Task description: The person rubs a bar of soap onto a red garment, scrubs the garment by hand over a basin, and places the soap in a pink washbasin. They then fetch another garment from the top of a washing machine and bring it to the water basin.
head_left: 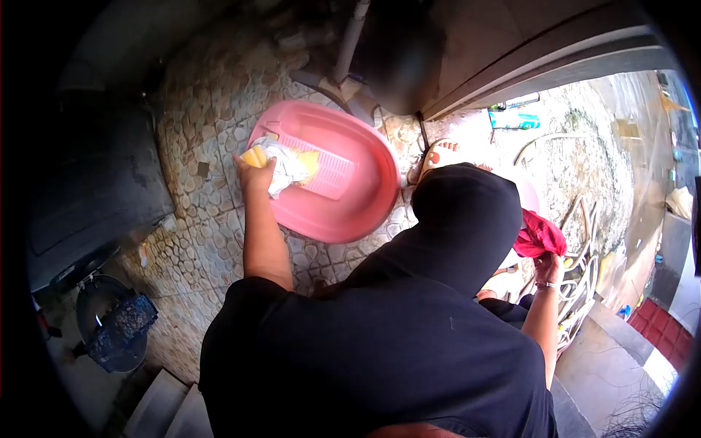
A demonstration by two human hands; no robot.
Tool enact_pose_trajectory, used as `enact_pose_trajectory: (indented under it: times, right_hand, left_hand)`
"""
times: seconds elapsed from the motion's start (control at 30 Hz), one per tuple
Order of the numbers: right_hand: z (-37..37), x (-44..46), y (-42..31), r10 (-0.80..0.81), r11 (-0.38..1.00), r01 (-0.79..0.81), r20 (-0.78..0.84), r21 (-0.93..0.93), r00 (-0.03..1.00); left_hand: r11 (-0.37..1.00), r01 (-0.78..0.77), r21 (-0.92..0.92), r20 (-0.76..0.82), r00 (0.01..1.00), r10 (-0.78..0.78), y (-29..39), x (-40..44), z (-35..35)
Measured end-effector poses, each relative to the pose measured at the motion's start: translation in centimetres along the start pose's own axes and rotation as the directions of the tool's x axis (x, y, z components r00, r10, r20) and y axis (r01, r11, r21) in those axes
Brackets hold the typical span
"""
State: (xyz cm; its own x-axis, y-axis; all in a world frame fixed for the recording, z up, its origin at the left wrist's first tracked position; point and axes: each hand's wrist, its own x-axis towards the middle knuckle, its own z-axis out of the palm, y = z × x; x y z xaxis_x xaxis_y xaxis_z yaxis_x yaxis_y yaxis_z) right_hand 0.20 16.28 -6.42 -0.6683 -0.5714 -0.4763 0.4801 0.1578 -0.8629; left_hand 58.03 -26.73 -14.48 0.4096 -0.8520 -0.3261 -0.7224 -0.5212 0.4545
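Observation:
A pink oval tub (369, 179) with a ribbed washboard (332, 174) moulded into it rests on the floor in front of me. At its left end, my left hand (255, 172) is closed around a white and yellow cloth (287, 166), part of which lies over the ribs. My right hand (549, 267), a band at its wrist, is off to the right and grips a crumpled red cloth (539, 235). My dark-clothed knee (467, 204) lies between the tub and the red cloth.
A coiled hose (577, 281) lies right of my right hand. Farther back is a blue packet (515, 120). A pipe (352, 40) stands behind the tub. On the left are a large dark box-like object (95, 182) and a dark bucket (87, 310). Stone-patterned tiles (212, 241) cover the floor.

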Motion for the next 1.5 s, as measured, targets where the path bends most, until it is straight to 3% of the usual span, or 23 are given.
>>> enact_pose_trajectory:
  times: [0.07,0.13,0.23,0.33,0.37,0.4,0.47,0.5,0.57,0.63,0.7,0.77,0.83,0.9,0.97,1.03,1.07,1.13,1.23,1.3,1.37,1.4,1.5]
  right_hand:
    - [-0.4,-0.1,0.0,-0.014,1.0,0.014,0.017,0.019,1.0]
    - [-0.5,-0.1,-0.2,-0.022,0.999,0.021,0.039,0.037,0.999]
    - [0.6,-0.9,-0.9,-0.054,0.993,0.055,-0.013,0.103,0.998]
    - [2.0,-1.9,-2.3,-0.136,0.99,0.138,-0.137,0.004,0.981]
    - [2.2,-2.0,-3.0,-0.188,0.98,0.189,-0.02,0.062,0.982]
    - [2.1,-2.1,-3.3,-0.22,0.967,0.219,-0.013,0.132,0.976]
    - [3.2,-3.2,-4.5,-0.306,0.921,0.281,0.052,0.271,0.951]
    - [4.3,-3.8,-5.8,-0.36,0.89,0.306,0.108,0.338,0.927]
    - [4.3,-4.5,-7.2,-0.341,0.858,0.293,0.042,0.421,0.939]
    - [4.2,-5.4,-8.0,-0.367,0.832,0.324,0.009,0.451,0.93]
    - [3.2,-5.7,-8.3,-0.445,0.797,0.388,0.016,0.462,0.895]
    - [2.4,-5.7,-8.3,-0.449,0.796,0.407,-0.015,0.448,0.893]
    - [2.5,-6.5,-8.9,-0.443,0.793,0.422,-0.059,0.439,0.894]
    - [2.1,-6.1,-8.7,-0.487,0.782,0.457,-0.041,0.424,0.873]
    - [2.6,-6.5,-9.2,-0.501,0.75,0.476,-0.075,0.458,0.862]
    - [2.4,-7.2,-10.0,-0.464,0.8,0.423,-0.009,0.426,0.886]
    - [1.9,-6.3,-9.7,-0.487,0.778,0.424,0.019,0.464,0.873]
    - [1.4,-5.0,-9.9,-0.434,0.74,0.34,0.026,0.581,0.9]
    - [1.9,-5.6,-11.0,-0.535,0.627,0.33,0.082,0.706,0.841]
    - [2.1,-4.4,-10.0,-0.504,0.666,0.296,0.12,0.685,0.855]
    - [2.8,-2.9,-9.2,-0.402,0.709,0.412,-0.153,0.572,0.903]
    - [1.7,-0.9,-8.0,-0.315,0.747,0.388,-0.226,0.541,0.922]
    - [-1.6,0.6,-8.5,-0.043,0.697,0.155,-0.175,0.7,0.984]
  left_hand:
    - [1.0,0.009,-0.005,0.028,1.0,-0.009,-0.2,-0.3,0.2]
    - [0.962,-0.12,0.247,-0.223,0.959,0.176,-0.4,-0.4,0.7]
    - [0.965,-0.15,0.217,-0.136,0.974,0.182,0.8,-0.7,-0.3]
    - [0.938,-0.273,0.214,-0.167,0.936,0.311,1.5,0.0,0.9]
    - [0.917,-0.346,0.197,-0.169,0.91,0.379,2.8,-0.1,1.5]
    - [0.898,-0.405,0.171,-0.129,0.895,0.428,3.9,0.3,2.9]
    - [0.731,-0.615,-0.296,0.117,0.736,0.667,7.2,0.7,5.0]
    - [0.701,-0.64,-0.314,0.113,0.708,0.697,10.4,-1.6,5.2]
    - [0.618,-0.739,-0.269,0.161,0.598,0.785,18.1,-9.9,4.5]
    - [0.23,-0.87,-0.436,0.097,0.208,0.973,23.1,-14.8,6.1]
    - [0.036,-0.857,-0.513,0.126,-0.034,0.992,27.6,-22.6,6.0]
    - [0.042,-0.818,-0.574,0.27,-0.14,0.953,30.9,-29.1,5.9]
    - [-0.081,-0.756,-0.649,0.253,-0.315,0.915,33.1,-34.6,8.0]
    - [-0.147,-0.725,-0.673,0.261,-0.419,0.87,34.3,-40.3,7.8]
    - [-0.076,-0.648,-0.758,0.35,-0.501,0.791,34.7,-44.9,8.9]
    - [-0.092,-0.622,-0.778,0.354,-0.555,0.753,34.4,-48.2,11.7]
    - [0.001,-0.566,-0.824,0.401,-0.583,0.707,34.3,-49.1,12.5]
    - [-0.054,-0.545,-0.836,0.315,-0.56,0.766,33.9,-50.3,14.5]
    - [-0.085,-0.54,-0.837,0.245,-0.511,0.824,33.6,-51.0,17.3]
    - [-0.214,-0.701,-0.68,0.128,-0.401,0.907,34.3,-51.3,18.8]
    - [-0.361,-0.699,-0.618,-0.029,-0.438,0.898,33.7,-53.4,18.4]
    - [-0.409,-0.66,-0.63,-0.054,-0.488,0.871,33.0,-54.4,18.6]
    - [-0.458,-0.561,-0.689,-0.038,-0.604,0.796,30.7,-56.6,19.8]
